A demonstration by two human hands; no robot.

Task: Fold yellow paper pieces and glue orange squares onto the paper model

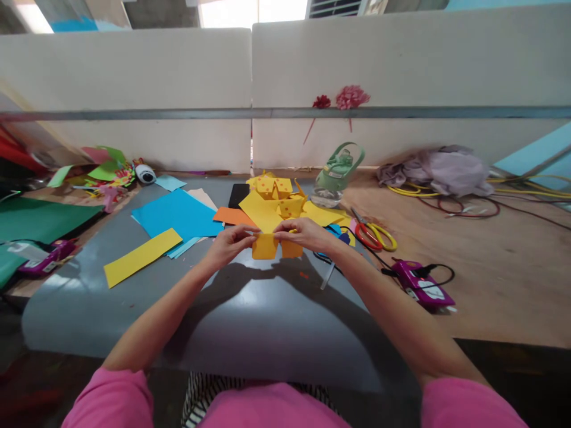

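Observation:
A folded yellow paper piece [265,248] is held up above the grey table mat [250,321]. My left hand [232,242] pinches its left upper edge, and my right hand [306,233] grips it near the top middle. Two flaps hang below my fingers, with a gap between them. Just behind are a plain yellow sheet [261,211] and yellow paper shapes with orange dots [274,187]. To the left lie a yellow strip [143,257], blue sheets [176,214] and an orange piece [234,216].
Scissors [377,235], a purple glue gun [422,284] with a black cord and a green bottle [332,178] stand or lie to the right. A black phone [239,195] rests behind. Another purple tool [47,260] and green sheets [40,220] are at far left.

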